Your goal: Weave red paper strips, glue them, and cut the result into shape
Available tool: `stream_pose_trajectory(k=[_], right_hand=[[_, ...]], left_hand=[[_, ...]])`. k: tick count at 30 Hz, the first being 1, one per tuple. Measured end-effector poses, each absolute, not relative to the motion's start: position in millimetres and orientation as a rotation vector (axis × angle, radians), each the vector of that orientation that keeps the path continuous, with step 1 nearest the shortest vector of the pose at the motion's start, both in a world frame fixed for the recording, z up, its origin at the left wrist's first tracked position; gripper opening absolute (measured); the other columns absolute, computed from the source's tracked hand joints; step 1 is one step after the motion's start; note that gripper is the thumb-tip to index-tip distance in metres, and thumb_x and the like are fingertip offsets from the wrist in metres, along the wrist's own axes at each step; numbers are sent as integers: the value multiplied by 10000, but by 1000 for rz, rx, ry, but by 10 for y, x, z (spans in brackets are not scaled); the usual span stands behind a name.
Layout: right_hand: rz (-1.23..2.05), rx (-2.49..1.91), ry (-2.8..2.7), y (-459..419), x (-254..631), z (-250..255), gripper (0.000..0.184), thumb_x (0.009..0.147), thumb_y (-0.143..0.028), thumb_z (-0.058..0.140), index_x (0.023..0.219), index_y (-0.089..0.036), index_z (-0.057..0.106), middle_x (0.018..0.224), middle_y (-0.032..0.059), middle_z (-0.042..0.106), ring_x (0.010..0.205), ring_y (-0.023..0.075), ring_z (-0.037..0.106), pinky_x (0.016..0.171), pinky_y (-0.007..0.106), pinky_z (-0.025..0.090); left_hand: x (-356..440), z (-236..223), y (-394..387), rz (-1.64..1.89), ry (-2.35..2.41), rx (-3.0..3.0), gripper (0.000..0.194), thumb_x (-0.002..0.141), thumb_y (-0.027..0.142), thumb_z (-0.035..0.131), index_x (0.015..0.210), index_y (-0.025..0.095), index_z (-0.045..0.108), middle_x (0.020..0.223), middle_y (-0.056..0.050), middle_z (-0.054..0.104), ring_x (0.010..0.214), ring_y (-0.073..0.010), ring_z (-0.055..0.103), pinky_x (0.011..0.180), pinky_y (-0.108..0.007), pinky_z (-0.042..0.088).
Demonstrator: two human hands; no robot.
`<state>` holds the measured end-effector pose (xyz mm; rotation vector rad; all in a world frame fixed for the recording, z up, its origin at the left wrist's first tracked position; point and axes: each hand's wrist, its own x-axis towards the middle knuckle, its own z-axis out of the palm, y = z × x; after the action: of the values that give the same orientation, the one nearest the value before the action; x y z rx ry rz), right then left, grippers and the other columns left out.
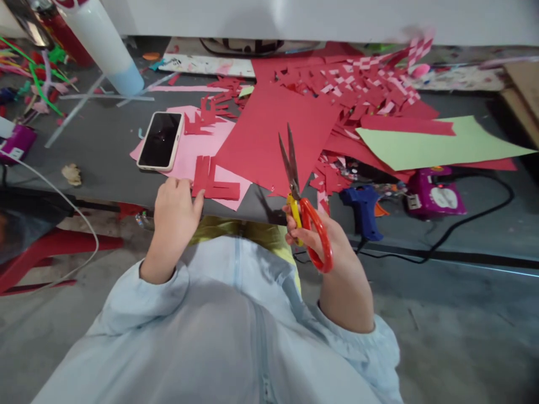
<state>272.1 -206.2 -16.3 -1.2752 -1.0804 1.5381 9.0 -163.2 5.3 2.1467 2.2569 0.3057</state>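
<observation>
My right hand (322, 238) is closed around scissors (297, 196) with one red and one yellow handle. Their metal blades point away from me and stand slightly apart, above the table's front edge, with nothing between them. My left hand (177, 210) rests at the table edge, its thumb apart from the fingers and touching the corner of a slit red paper piece (219, 188). That piece lies on pink paper (197, 146). Just beyond the left fingers is a phone (160, 140) with a dark screen. A large red sheet (278, 134) covers the middle.
Cut red scraps and checkered woven paper (370, 84) are heaped at the back right. To the right lie a light green sheet (438, 143), a blue glue gun (364, 210) and a purple box (435, 193) with a black cable. A white bottle (103, 45) stands back left near glue sticks (107, 97).
</observation>
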Motion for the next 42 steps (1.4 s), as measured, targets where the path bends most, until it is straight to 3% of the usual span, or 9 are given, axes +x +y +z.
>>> stream_pose_trajectory(k=[4, 10, 13, 17, 20, 25, 28, 34, 42], right_hand=[[1558, -1279, -1100, -2073, 2726, -187, 377, 671, -430, 795, 951, -235, 635, 767, -23, 526, 600, 120, 506, 541, 290, 469], [1640, -1149, -1030, -2095, 2743, -215, 418, 701, -484, 808, 1027, -260, 673, 799, -6, 535, 607, 126, 495, 539, 294, 464], [1689, -1077, -1001, -2127, 2724, -179, 390, 715, -517, 808, 999, -277, 692, 807, 2, 519, 633, 134, 475, 548, 299, 455], [1770, -1016, -965, -2190, 2693, -171, 394, 736, -523, 801, 1057, -315, 704, 825, -3, 504, 667, 131, 446, 578, 284, 436], [1837, -934, -969, -2251, 2683, -272, 446, 738, -532, 796, 1101, -292, 697, 809, -3, 478, 662, 128, 415, 565, 270, 406], [1996, -844, -935, -2365, 2631, -448, 550, 714, -595, 787, 1154, -287, 670, 826, 9, 460, 678, 139, 390, 567, 273, 381], [2057, -831, -980, -2404, 2560, -433, 643, 658, -700, 776, 1151, -302, 659, 807, 6, 443, 667, 150, 355, 574, 297, 361], [2139, -892, -1053, -2382, 2447, -316, 761, 565, -800, 780, 1135, -313, 647, 822, -1, 447, 673, 146, 323, 576, 288, 282], [2105, -951, -1099, -2371, 2456, -334, 790, 589, -798, 768, 1175, -286, 630, 812, -4, 441, 644, 131, 328, 515, 268, 288]], left_hand=[[192, 21, -1612, 107, 2308, 2134, 432, 957, 443, 533, 1058, 48, 673, 1061, -269, 642, 979, -401, 576, 884, -495, 440], [251, 36, -1574, 102, 2279, 2094, 485, 936, 418, 589, 1217, 23, 598, 1072, -253, 656, 995, -388, 591, 894, -483, 458], [215, 11, -1533, 210, 2263, 2039, 502, 880, 398, 669, 1244, 65, 574, 1076, -220, 660, 1022, -380, 595, 914, -482, 460], [158, -2, -1479, 361, 2194, 1932, 209, 815, 349, 709, 900, 189, 604, 930, -110, 644, 924, -306, 602, 821, -403, 460], [118, 9, -1446, 495, 2134, 1804, 278, 803, 351, 686, 667, 219, 483, 681, -9, 536, 699, -204, 539, 693, -330, 410], [97, 0, -1402, 1100, 1665, 1368, 250, 757, 412, 736, 774, 194, 615, 671, 20, 598, 606, -128, 523, 591, -264, 421], [148, 2, -1394, 1279, 1406, 1167, 289, 705, 415, 816, 763, 188, 648, 681, 22, 626, 585, -101, 528, 573, -245, 441], [226, 39, -1425, 1316, 1245, 997, 327, 671, 414, 879, 768, 177, 676, 652, 33, 630, 569, -70, 532, 575, -220, 460], [236, 49, -1446, 1262, 1142, 803, 281, 665, 354, 870, 774, 174, 683, 681, 41, 641, 582, -53, 551, 583, -188, 487]])
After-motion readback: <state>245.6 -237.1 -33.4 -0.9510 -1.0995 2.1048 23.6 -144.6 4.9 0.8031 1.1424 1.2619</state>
